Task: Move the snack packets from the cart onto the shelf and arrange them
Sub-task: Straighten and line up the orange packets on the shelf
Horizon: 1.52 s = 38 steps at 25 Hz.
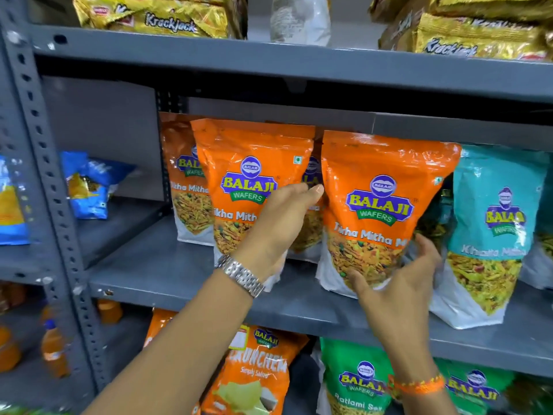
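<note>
Several orange Balaji Tikha Mitha packets stand upright on the grey middle shelf [167, 274]. My left hand [278, 223], with a steel watch on its wrist, rests flat against the front left orange packet [239, 181], fingers reaching into the gap between the packets. My right hand [401, 283] cups the lower right corner of the front right orange packet [380, 211], thumb on its front and fingers behind its edge. More orange packets [182, 187] stand behind. A teal Balaji packet [490, 229] stands just to the right. The cart is out of view.
Gold Krackjack packs [161, 19] lie on the shelf above. Crunchem [254, 372] and green Ratlami Sev packets [356, 381] fill the shelf below. A perforated grey upright [51, 181] stands at left, with blue packets [89, 187] and orange bottles [54, 351] beyond it.
</note>
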### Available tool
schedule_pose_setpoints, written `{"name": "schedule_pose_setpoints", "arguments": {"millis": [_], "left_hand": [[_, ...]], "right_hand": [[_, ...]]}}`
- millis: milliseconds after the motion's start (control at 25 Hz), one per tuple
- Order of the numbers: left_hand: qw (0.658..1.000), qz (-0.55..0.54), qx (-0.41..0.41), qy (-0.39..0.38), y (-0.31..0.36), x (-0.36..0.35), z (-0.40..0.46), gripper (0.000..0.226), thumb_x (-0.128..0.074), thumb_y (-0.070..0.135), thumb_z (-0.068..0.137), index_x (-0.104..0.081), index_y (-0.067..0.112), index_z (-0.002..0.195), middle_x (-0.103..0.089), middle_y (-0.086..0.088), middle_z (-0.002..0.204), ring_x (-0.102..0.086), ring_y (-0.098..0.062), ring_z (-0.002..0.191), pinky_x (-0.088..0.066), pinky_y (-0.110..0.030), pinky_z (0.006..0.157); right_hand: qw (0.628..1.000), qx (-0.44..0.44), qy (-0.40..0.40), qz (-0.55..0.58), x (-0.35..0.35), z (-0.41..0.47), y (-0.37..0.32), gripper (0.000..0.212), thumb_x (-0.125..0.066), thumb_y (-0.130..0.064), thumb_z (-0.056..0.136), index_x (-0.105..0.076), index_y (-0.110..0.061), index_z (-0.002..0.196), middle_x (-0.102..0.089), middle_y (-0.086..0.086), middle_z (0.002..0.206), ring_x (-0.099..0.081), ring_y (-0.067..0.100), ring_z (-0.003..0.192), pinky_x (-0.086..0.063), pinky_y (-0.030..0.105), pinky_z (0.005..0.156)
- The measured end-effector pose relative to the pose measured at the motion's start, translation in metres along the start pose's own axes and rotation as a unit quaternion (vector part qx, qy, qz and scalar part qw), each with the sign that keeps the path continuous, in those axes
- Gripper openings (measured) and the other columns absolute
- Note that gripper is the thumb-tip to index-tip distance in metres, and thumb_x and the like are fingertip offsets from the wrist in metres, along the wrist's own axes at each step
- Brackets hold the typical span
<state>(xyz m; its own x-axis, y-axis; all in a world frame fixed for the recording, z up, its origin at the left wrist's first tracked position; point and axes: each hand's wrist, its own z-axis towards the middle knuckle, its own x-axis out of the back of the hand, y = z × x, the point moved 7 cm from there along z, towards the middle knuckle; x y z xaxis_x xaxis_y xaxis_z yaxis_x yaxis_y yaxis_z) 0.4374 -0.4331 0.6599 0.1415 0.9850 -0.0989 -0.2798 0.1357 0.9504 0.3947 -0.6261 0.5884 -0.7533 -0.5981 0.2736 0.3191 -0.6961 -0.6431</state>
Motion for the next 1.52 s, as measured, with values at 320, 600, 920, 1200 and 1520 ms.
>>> {"name": "schedule_pose_setpoints", "arguments": {"millis": [320, 600, 920, 1200, 1520], "left_hand": [[0.968, -0.035, -0.08, 0.237, -0.002, 0.2, -0.017, 0.021, -0.052, 0.017, 0.1, -0.072, 0.017, 0.096, -0.078, 0.005, 0.09, -0.073, -0.006, 0.091, -0.053, -0.016, 0.08], [0.972, -0.076, 0.065, 0.212, -0.079, 0.287, 0.038, 0.086, -0.047, 0.078, 0.08, -0.05, 0.024, 0.147, -0.051, -0.002, 0.151, -0.05, -0.023, 0.137, -0.038, -0.047, 0.115], [0.973, -0.12, 0.11, 0.164, -0.075, 0.283, 0.088, 0.072, -0.024, 0.064, 0.1, -0.054, 0.014, 0.143, -0.059, -0.011, 0.138, -0.055, -0.028, 0.13, -0.04, -0.05, 0.115], [0.968, -0.134, 0.135, 0.165, -0.156, 0.3, 0.16, 0.099, -0.048, 0.095, 0.059, -0.065, 0.027, 0.13, -0.067, -0.01, 0.134, -0.063, -0.03, 0.122, -0.048, -0.055, 0.106], [0.969, -0.145, 0.124, 0.16, -0.105, 0.289, 0.121, 0.063, -0.028, 0.063, 0.1, -0.064, 0.019, 0.128, -0.071, -0.013, 0.121, -0.067, -0.029, 0.112, -0.052, -0.05, 0.102]], "right_hand": [[0.951, 0.195, -0.124, 0.207, -0.103, -0.089, -0.166, 0.041, -0.061, 0.009, 0.084, -0.057, -0.003, 0.123, -0.056, 0.004, 0.126, -0.054, 0.018, 0.121, -0.046, 0.034, 0.103], [0.905, 0.05, -0.415, 0.082, -0.29, -0.125, -0.189, 0.095, -0.048, -0.001, 0.088, 0.022, 0.004, 0.154, 0.029, 0.014, 0.161, 0.024, 0.021, 0.153, 0.008, 0.024, 0.124], [0.933, -0.146, -0.321, -0.072, -0.421, -0.053, -0.09, 0.103, -0.044, -0.065, 0.059, -0.041, -0.001, 0.139, -0.052, 0.017, 0.142, -0.05, 0.035, 0.129, -0.047, 0.046, 0.099], [0.912, -0.282, -0.281, 0.095, -0.34, -0.047, -0.158, 0.042, -0.039, -0.01, 0.106, -0.034, -0.004, 0.146, -0.044, 0.006, 0.147, -0.044, 0.024, 0.127, -0.042, 0.028, 0.102], [0.939, -0.258, -0.22, 0.064, -0.355, -0.043, -0.144, 0.078, -0.06, -0.007, 0.092, -0.012, -0.006, 0.154, -0.033, 0.015, 0.155, -0.039, 0.033, 0.141, -0.04, 0.04, 0.113]]}}
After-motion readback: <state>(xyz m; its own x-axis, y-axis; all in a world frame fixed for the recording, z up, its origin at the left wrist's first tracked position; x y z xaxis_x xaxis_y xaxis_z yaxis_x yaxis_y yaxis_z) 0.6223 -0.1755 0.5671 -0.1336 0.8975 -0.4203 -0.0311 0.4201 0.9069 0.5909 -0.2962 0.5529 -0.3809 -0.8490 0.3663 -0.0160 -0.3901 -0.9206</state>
